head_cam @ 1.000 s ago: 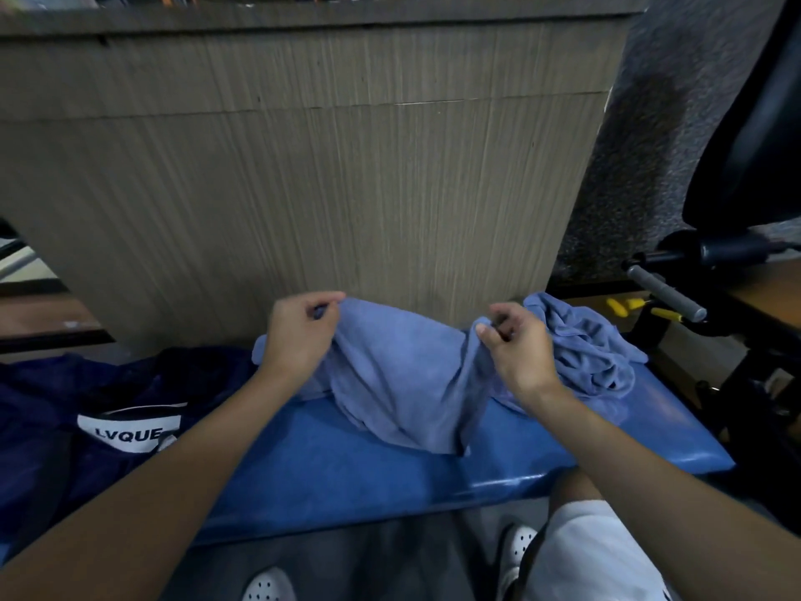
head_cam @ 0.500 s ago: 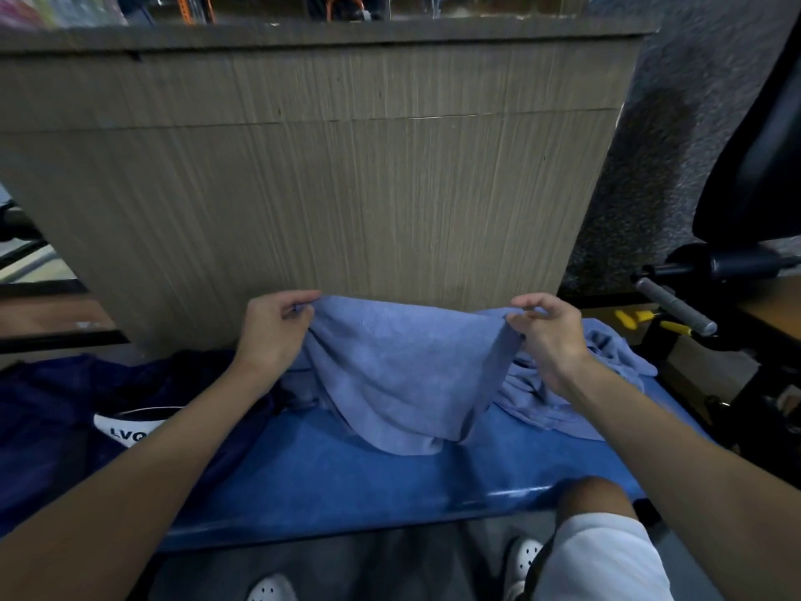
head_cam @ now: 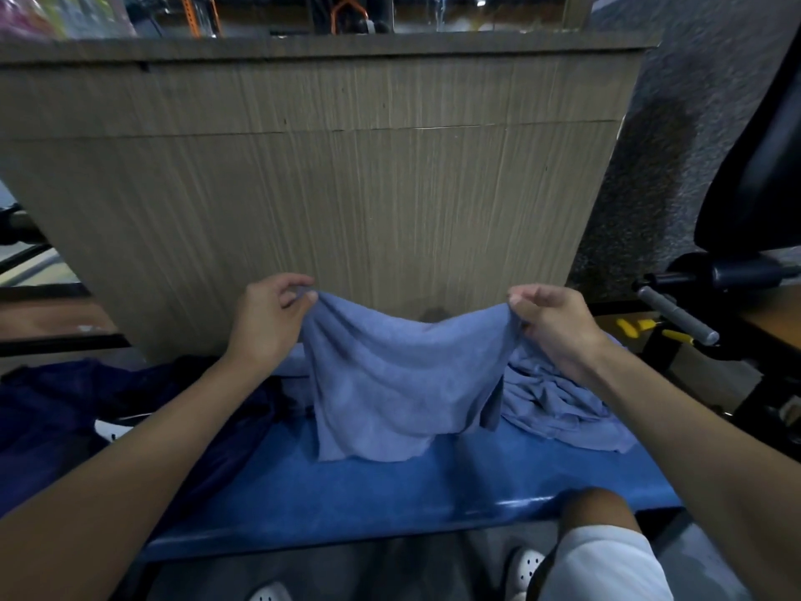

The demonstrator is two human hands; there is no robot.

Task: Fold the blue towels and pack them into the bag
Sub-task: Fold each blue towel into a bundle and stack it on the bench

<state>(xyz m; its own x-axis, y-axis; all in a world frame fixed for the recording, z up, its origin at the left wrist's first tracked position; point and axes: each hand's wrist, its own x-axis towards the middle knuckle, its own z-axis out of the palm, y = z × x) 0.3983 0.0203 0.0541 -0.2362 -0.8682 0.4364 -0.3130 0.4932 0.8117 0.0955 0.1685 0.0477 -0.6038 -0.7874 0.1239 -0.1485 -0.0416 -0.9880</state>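
Note:
A light blue towel hangs spread between my hands above the blue bench. My left hand pinches its upper left corner and my right hand pinches its upper right corner. The towel's lower edge drapes onto the bench. A second blue towel lies crumpled on the bench to the right, partly behind my right wrist. The dark navy bag lies at the left end of the bench, with a bit of its white label showing under my left forearm.
A tall wood-grain panel stands right behind the bench. Black exercise equipment with a grey bar crowds the right side, yellow tools beside it. My knee and white shoes are below the bench edge.
My hands have moved apart and upward, stretching the towel from a bunched heap into a spread sheet held by its top corners.

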